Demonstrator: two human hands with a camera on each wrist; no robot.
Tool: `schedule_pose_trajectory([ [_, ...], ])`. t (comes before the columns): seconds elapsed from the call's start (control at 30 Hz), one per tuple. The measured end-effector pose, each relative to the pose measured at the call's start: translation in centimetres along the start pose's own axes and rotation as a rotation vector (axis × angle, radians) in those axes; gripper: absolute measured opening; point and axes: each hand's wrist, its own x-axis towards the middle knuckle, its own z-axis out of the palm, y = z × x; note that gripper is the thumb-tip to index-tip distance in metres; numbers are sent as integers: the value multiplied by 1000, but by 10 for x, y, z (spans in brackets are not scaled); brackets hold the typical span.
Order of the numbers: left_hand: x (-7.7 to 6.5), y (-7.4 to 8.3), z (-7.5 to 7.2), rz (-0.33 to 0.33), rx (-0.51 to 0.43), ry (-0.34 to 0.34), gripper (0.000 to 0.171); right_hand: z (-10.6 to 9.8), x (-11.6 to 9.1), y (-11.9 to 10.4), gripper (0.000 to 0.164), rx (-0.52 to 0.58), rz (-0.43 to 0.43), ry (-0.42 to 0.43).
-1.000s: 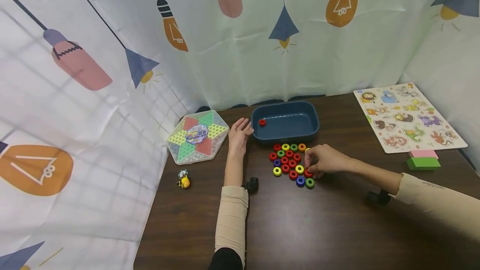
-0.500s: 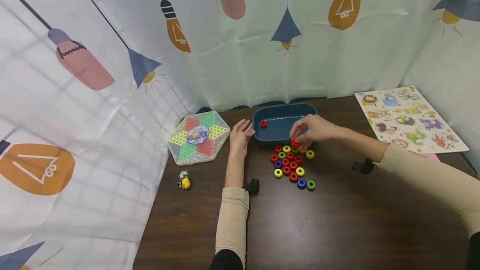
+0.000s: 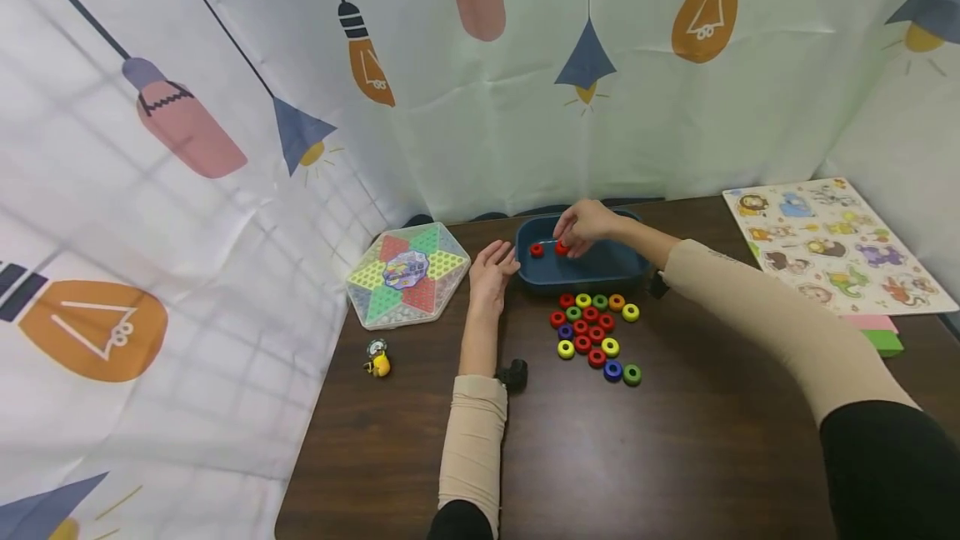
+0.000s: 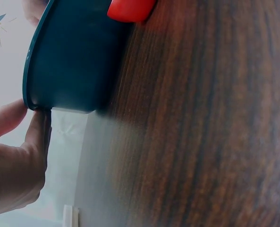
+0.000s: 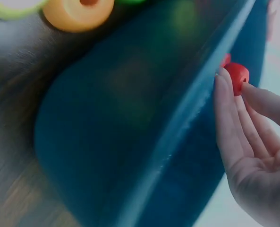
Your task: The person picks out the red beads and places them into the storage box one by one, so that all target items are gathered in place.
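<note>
Inside the dark blue tray (image 3: 600, 280) my right hand (image 3: 591, 222) pinches a red ring-shaped bead (image 5: 237, 75) between thumb and fingertips, low within the tray walls. A second red bead (image 3: 536, 250) lies in the tray to its left. My left hand (image 3: 489, 280) is at the tray's left end, fingers extended; in the left wrist view its fingertips (image 4: 21, 109) are right at the tray's corner rim. In front of the tray a cluster of red, yellow, green, blue and orange beads (image 3: 596, 334) lies on the table.
A hexagonal Chinese checkers box (image 3: 408, 273) lies left of the tray. Nearer stands a small yellow figure (image 3: 380, 365). At the right are an animal picture board (image 3: 840, 244) and pink and green blocks (image 3: 883, 343). A patterned curtain (image 3: 480, 132) hangs behind the table.
My right hand has taken a red bead from the cluster's right side and carried it up and left into the tray. The left hand stays at the tray's end.
</note>
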Motion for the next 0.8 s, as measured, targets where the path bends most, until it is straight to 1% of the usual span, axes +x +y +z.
schedule_pose_trajectory([
  [0.17,0,0,0,-9,1,13,65,6,20,11,26,0,40,40],
  [0.3,1,0,1,-2,7,12,65,13,26,14,24,-10,41,57],
  [0.37,0,-1,2,-5,6,7,66,17,25,17,26,-4,29,64],
  [0.5,0,-3,4,-21,4,-2,65,21,18,20,35,4,-1,71],
  [0.6,0,-2,5,-17,6,-6,64,20,9,19,40,-4,-19,72],
  [0.7,1,0,4,-5,5,0,66,17,-3,16,39,-24,-38,68],
  [0.8,2,0,3,-5,3,11,67,15,-20,11,35,-44,-70,45],
])
